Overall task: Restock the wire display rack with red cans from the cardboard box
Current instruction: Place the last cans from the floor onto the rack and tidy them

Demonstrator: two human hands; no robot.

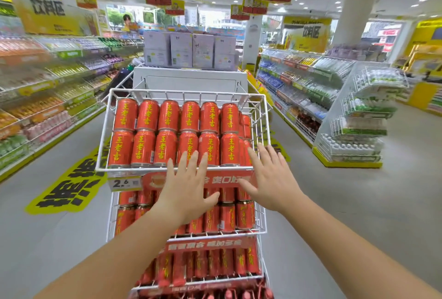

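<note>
Reaching toward the top tier with both hands, palms down and nothing in either one. The left hand [189, 188] has its fingers [181, 162] straight and fanned wide. The right hand [272, 179] is the same, fingers [265, 155] spread out.

The red cans [165, 131] already fill the top basket [134, 169] of the wire display rack [260, 203]: two layers, six across the front, all upright with the long axis running up and down and the labels facing me. From either set of fingertips the cans are dead ahead at 12 o'clock.

The left fingertips overlap the lower layer around the fourth and fifth cans, just over the front rail. The right ones sit by the basket's corner at about 3 o'clock of the can block. I'd say the left is the nearer one to the can faces, but I honestly can't tell if either hand is actually touching metal.

The tiers below, at 6 o'clock, hold more red cans, and a price tag [124, 182] hangs off the front rail at 9 o'clock of the left hand.

No cardboard box anywhere in view, so my guess is this tier is basically done and any grab for more cans means turning away from here.
</note>
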